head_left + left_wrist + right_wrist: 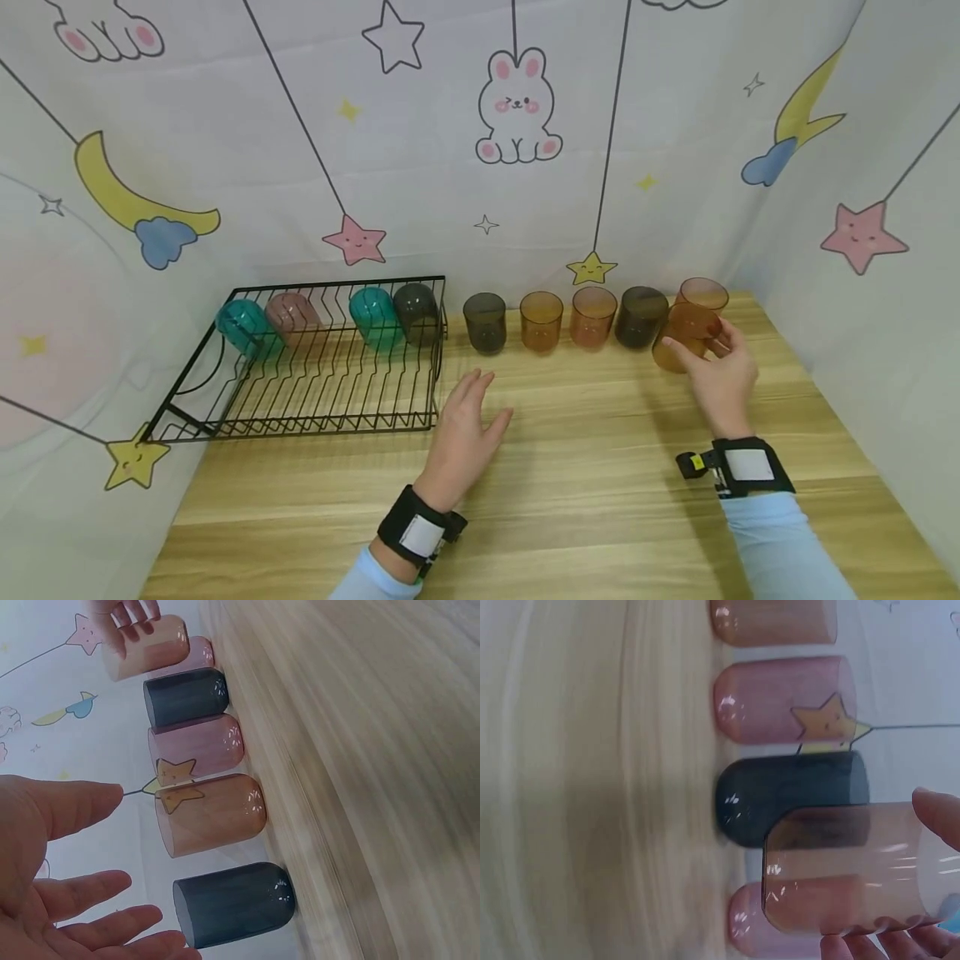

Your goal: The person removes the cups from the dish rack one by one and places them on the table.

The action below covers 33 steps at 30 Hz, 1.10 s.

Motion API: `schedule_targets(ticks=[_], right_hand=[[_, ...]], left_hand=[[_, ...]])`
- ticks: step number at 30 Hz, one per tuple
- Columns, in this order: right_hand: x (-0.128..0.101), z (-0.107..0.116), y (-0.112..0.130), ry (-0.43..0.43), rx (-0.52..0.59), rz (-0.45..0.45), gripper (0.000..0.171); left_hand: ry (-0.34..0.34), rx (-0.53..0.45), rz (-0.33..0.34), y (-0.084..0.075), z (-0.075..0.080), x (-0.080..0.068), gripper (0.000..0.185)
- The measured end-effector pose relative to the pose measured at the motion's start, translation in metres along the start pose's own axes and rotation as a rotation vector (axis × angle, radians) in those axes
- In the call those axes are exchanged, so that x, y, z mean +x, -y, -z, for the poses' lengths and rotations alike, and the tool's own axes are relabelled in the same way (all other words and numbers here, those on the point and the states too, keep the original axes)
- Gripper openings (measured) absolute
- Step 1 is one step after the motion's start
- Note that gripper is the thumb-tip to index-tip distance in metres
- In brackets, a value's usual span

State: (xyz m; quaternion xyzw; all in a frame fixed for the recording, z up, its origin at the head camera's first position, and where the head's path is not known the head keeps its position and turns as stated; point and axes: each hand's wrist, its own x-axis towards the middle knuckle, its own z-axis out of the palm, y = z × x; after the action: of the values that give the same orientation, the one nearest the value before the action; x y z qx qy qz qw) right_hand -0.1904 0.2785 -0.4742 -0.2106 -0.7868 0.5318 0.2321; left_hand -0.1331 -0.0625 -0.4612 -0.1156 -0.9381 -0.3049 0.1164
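My right hand (723, 371) grips a see-through amber cup (832, 862) between thumb and fingers at the right end of a row. The cup (678, 354) is upright and appears slightly raised from the table. Behind it is a pink cup (705, 292), partly hidden. On its left stand a dark cup (641, 319), a pink cup (593, 319), another amber cup (541, 323) and a grey cup (486, 325), all upright. My left hand (465, 429) hovers over the table in front of the grey cup, fingers spread, holding nothing.
A black wire dish rack (322, 425) stands on the left of the wooden table (570, 500). In its back part lean two teal cups (375, 317), a pink cup (292, 315) and a dark cup (416, 312), bottoms up. A patterned cloth (435, 150) hangs behind.
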Motion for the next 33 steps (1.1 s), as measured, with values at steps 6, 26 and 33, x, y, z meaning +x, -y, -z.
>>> schedule_targets(ticks=[6, 26, 33], right_hand=[[0.012, 0.005, -0.015, -0.028, 0.004, -0.084, 0.083], [0.029, 0.015, -0.032, -0.02, -0.014, -0.179, 0.085], [0.027, 0.015, -0.032, -0.017, -0.008, -0.168, 0.086]], left_hand=[[0.003, 0.013, -0.002, 0.003, -0.001, 0.0, 0.057], [0.002, 0.033, -0.009, 0.006, -0.002, -0.001, 0.058], [0.053, 0.028, -0.017, -0.004, 0.014, 0.0, 0.061]])
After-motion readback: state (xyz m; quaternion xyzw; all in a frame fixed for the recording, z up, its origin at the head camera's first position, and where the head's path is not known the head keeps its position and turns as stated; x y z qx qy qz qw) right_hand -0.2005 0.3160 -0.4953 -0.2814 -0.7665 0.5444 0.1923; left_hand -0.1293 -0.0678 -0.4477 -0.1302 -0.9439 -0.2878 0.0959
